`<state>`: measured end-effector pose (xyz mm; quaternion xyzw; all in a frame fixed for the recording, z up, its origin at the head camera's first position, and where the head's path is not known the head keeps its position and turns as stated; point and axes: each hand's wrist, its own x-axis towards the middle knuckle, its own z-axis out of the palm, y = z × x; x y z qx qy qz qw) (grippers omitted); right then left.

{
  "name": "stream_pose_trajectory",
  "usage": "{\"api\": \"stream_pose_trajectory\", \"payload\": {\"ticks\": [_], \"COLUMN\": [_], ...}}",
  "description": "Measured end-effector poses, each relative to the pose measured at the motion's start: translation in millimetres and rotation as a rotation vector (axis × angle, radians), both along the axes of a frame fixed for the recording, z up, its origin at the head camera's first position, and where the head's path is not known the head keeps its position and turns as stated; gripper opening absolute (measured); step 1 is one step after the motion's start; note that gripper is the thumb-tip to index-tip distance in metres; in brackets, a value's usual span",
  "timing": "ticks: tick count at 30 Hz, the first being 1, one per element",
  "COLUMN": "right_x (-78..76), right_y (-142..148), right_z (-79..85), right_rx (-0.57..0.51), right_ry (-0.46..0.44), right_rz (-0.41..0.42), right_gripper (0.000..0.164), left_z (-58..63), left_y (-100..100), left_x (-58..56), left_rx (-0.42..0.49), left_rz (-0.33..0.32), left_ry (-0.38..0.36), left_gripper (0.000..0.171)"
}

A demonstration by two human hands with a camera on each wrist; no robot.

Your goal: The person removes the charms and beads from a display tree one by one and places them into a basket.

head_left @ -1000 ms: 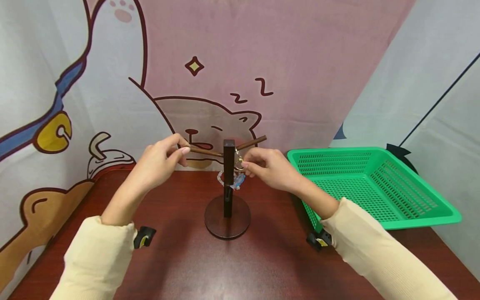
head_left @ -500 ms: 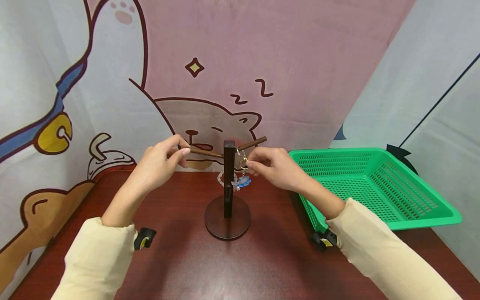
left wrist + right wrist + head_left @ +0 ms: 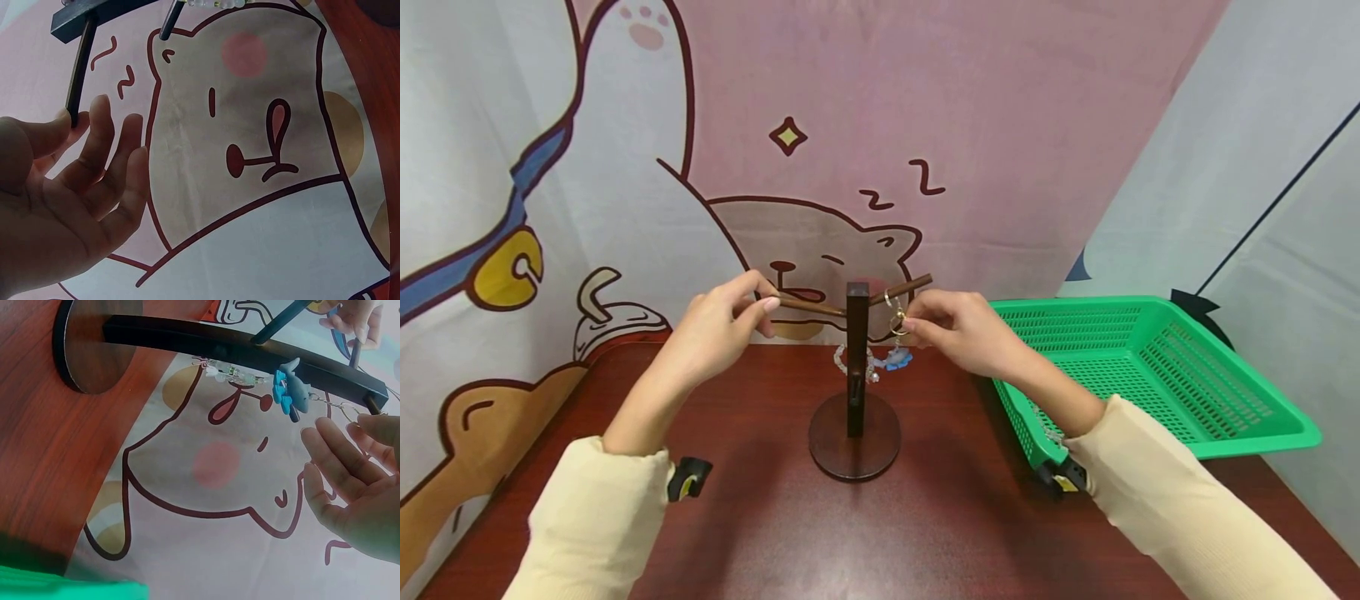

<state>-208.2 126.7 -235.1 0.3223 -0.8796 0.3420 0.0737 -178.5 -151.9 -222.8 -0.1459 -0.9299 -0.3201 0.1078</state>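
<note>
A dark wooden stand (image 3: 857,367) with a round base and side pegs stands upright on the table. My left hand (image 3: 718,329) pinches the tip of its upper left peg (image 3: 808,305) between thumb and forefinger. At the upper right peg (image 3: 917,284), my right hand (image 3: 958,333) holds the gold ring of a keychain (image 3: 897,358) by thumb and fingertips. The keychain's top loop is around that peg; a blue-grey whale charm (image 3: 295,387) with a bright blue piece dangles below. A clear beaded bracelet (image 3: 840,360) hangs lower, partly hidden behind the post.
A green plastic basket (image 3: 1247,367) stands to the right, beside my right forearm, with a small beaded piece (image 3: 1047,425) at its near left corner. The reddish-brown table (image 3: 760,517) ends at a cartoon-printed cloth (image 3: 1000,125) behind the stand.
My right hand has moved slightly right, sliding the keychain outward along the right peg, away from the post. The left hand stays on the left peg.
</note>
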Motion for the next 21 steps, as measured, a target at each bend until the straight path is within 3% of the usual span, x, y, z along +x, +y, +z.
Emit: {"api": "stream_pose_trajectory", "payload": {"ticks": [9, 21], "right_x": [1.5, 0.4], "right_y": [4, 11], "right_z": [4.8, 7.3], "right_rx": [0.017, -0.005], "right_ry": [0.052, 0.021], "right_rz": [-0.018, -0.011], "right_gripper": [0.008, 0.008], "left_z": [-0.4, -1.3], "left_y": [0, 0], "left_x": [0.1, -0.5], "left_rx": [0.004, 0.008], "left_rz": [-0.003, -0.004], "left_ry": [0.004, 0.022], "left_gripper": [0.013, 0.011]}}
